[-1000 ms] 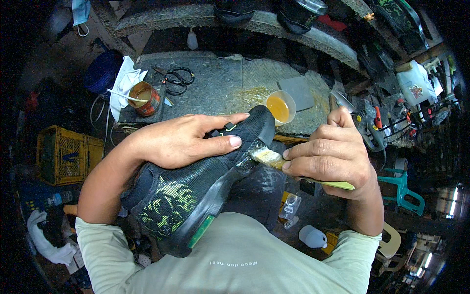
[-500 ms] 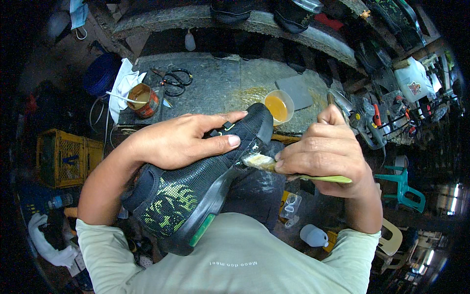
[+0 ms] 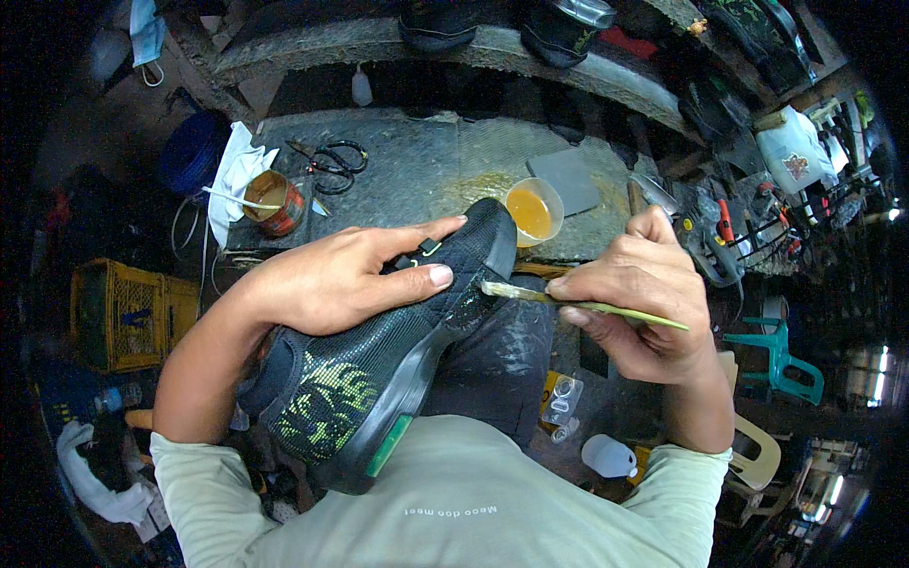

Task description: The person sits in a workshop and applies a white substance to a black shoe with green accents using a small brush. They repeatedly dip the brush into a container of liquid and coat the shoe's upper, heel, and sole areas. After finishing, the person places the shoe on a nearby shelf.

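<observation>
A black sneaker point(image 3: 388, 331) with a yellow-green flame pattern lies across my lap, its toe pointing to the upper right. My left hand point(image 3: 336, 277) is closed over the lace area, thumb and fingers pressing on the upper. Between the thumb and fingers of my right hand point(image 3: 634, 293) is a paintbrush point(image 3: 606, 308) with a green handle. Its pale, coated bristles touch the side of the shoe near the sole edge, at the forefoot. Just beyond the toe stands a clear cup point(image 3: 535, 210) of amber liquid.
On the worktable point(image 3: 388, 161) stand an open can point(image 3: 275, 204) with a stick in it, black-handled scissors point(image 3: 336, 163) and a grey flat block point(image 3: 565, 180). Tools point(image 3: 724, 227) crowd the right side. A yellow crate point(image 3: 123, 312), a teal chair point(image 3: 776, 360) and a white jug point(image 3: 609, 456) surround me.
The brush has swung from its broad side to its narrow edge, and its bristles have moved slightly up along the shoe. My right fingers have shifted on the handle. The shoe stays nearly in place.
</observation>
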{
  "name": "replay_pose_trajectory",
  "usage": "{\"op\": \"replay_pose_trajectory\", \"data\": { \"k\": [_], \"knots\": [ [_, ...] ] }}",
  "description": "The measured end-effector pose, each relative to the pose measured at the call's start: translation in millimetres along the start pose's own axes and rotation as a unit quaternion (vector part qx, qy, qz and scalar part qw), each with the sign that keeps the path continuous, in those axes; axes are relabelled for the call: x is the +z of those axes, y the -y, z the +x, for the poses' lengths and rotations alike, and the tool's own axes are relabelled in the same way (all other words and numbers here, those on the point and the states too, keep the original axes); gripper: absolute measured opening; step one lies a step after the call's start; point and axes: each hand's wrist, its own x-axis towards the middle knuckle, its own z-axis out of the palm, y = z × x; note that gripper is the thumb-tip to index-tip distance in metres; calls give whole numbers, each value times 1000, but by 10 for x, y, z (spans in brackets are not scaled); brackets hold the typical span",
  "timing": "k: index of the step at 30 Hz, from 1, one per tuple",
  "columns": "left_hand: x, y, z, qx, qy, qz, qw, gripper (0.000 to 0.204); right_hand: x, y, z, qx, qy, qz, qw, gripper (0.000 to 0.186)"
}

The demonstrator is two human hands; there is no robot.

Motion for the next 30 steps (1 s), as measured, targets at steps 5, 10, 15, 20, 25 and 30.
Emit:
{"op": "replay_pose_trajectory", "data": {
  "k": [5, 10, 15, 20, 25, 30],
  "knots": [
    [-4, 131, 6, 11, 6, -72, 997, 69, -9, -50, -101, 17, 54, 67, 996, 25],
    [-89, 513, -53, -46, 6, -315, 948, 64, 10, -269, -447, 190, -185, 131, 955, 17],
    [4, 907, -286, -45, -47, -560, 826, 74, 521, -892, -618, 258, -140, -72, 953, 19],
    [232, 1220, -359, 7, -140, -561, 816, 76, 992, -1275, -544, 361, -89, -39, 928, 19],
    [439, 1296, -173, 78, -99, -754, 645, 68, 953, -1380, -635, 377, -191, 152, 894, 20],
    [557, 1210, 59, 50, -97, -851, 514, 55, 939, -1403, -749, 449, -225, 265, 823, 25]
  ]
}}
